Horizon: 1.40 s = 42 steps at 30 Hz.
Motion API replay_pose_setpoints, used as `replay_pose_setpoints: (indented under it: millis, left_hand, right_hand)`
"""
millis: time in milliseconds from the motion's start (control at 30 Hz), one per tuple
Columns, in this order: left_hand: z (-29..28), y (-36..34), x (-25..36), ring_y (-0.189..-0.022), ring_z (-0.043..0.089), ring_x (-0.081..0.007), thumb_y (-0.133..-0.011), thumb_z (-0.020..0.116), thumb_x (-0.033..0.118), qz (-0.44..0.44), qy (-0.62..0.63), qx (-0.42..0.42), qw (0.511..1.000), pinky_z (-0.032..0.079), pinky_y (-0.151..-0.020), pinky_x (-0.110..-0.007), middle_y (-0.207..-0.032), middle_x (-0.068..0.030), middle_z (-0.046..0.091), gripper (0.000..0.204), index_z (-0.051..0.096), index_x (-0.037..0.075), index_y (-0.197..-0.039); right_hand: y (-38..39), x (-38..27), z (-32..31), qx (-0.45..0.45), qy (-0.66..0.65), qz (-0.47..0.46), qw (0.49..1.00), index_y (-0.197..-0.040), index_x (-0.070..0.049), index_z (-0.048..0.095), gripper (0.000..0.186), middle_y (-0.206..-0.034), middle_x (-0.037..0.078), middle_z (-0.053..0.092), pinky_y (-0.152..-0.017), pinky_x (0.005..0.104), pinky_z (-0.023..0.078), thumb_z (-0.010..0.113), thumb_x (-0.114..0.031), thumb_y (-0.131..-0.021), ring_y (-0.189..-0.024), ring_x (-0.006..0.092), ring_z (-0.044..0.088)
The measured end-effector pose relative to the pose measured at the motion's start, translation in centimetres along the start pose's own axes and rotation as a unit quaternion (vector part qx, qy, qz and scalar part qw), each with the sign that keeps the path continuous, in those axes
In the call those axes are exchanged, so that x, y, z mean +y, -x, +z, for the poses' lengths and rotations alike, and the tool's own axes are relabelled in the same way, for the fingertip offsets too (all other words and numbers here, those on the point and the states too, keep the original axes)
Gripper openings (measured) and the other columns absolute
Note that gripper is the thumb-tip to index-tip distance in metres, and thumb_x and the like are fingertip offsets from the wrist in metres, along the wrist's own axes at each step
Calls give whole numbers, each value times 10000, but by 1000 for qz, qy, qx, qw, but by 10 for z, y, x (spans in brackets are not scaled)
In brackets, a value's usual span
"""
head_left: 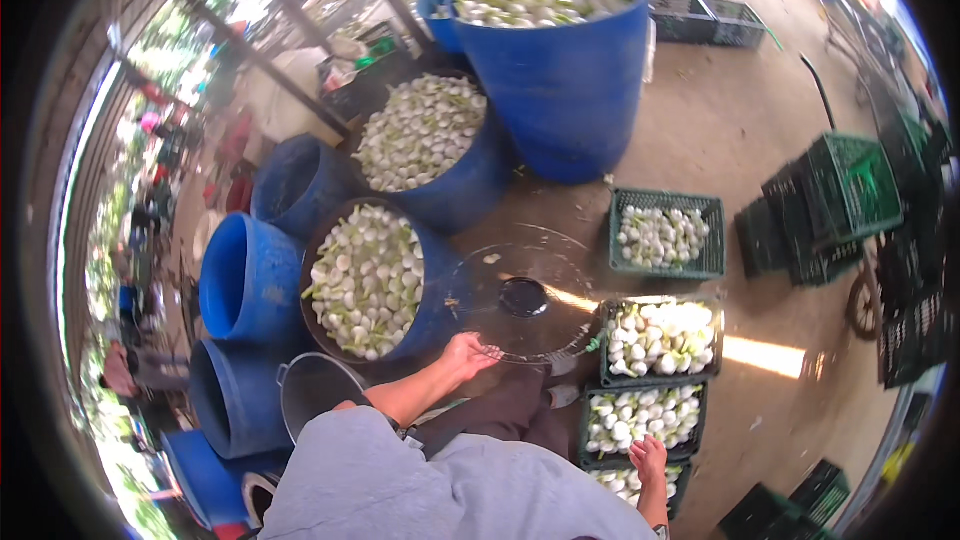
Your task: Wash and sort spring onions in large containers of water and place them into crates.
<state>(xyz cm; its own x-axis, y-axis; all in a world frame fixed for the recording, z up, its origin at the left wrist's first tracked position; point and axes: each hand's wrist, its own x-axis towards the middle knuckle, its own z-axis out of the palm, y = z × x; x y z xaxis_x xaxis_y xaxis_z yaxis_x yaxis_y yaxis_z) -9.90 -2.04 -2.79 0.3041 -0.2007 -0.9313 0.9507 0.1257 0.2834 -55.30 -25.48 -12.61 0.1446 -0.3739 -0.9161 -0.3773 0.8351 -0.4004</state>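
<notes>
My left hand (469, 356) is stretched over the floor, its fingers spread and nothing in them. It is nearest to a blue barrel (437, 285) full of white bulbs with short green stems (367, 280). My right hand (649, 456) hovers at the edge of a dark green crate (592, 454) heaped with the same kind of bulbs (640, 418). Its fingers are partly bent and apart, and I see nothing held. Another filled crate (661, 342) stands just beyond, and one more is partly hidden under my right arm.
A tall blue barrel (560, 90) of bulbs stands at the back. Several empty blue barrels (240, 278) lean at the left beside a grey bucket (318, 395). A round ring mark surrounds a dark disc (523, 297) on the floor. Stacked green crates (855, 187) and a cart wheel (862, 305) are at right.
</notes>
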Motion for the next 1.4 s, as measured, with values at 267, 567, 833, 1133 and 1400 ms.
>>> replay_pose_setpoints:
  millis: [267, 567, 833, 1133, 1400]
  left_hand:
    - [-16, 55, 71, -761, 617, -400, -644, 447, -19, 36, 4, -139, 990, 526, -700, -490, -991, -226, 570, 543, 346, 12, -1177]
    - [-80, 44, 189, -789, 644, -371, -719, 461, 68, 108, -44, -222, 968, 546, -704, -454, -1062, -260, 582, 487, 396, 11, -1199]
    - [-142, 35, 238, -703, 636, -275, -719, 500, 153, 296, 237, 44, 924, 540, -656, -384, -859, -199, 630, 384, 478, 30, -1082]
    - [-221, 41, 127, -710, 550, -371, -688, 463, 226, 211, 573, 247, 752, 460, -659, -557, -785, -170, 540, 235, 489, 21, -799]
    - [-230, -20, 134, -588, 451, -313, -631, 461, 144, 166, 709, 286, 624, 452, -622, -594, -671, -86, 385, 366, 471, 70, -989]
  right_hand:
    - [-20, -128, 80, -74, 12, -45, 996, -1334, -56, 317, 694, -1256, 190, 469, -859, 412, 443, 443, -556, -869, -1075, 289, 525]
    - [33, -288, 385, -357, -60, -57, 931, -1311, -286, 342, 592, -1204, 188, 483, -804, 533, 485, 527, -559, -819, -996, 388, 550]
    - [78, -328, 644, -446, 180, -84, 873, -1387, -250, 148, 780, -1175, 288, 450, -821, 539, 469, 441, 61, -734, -1008, 414, 536]
    - [53, -181, 797, -367, 484, 232, 760, -1148, 72, 351, 435, -947, 317, 530, -710, 559, 506, 454, 31, -727, -768, 455, 591]
    - [14, -106, 854, -252, 560, 151, 775, -1185, -155, 313, 432, -1094, 215, 437, -705, 608, 440, 508, -151, -799, -831, 421, 525]
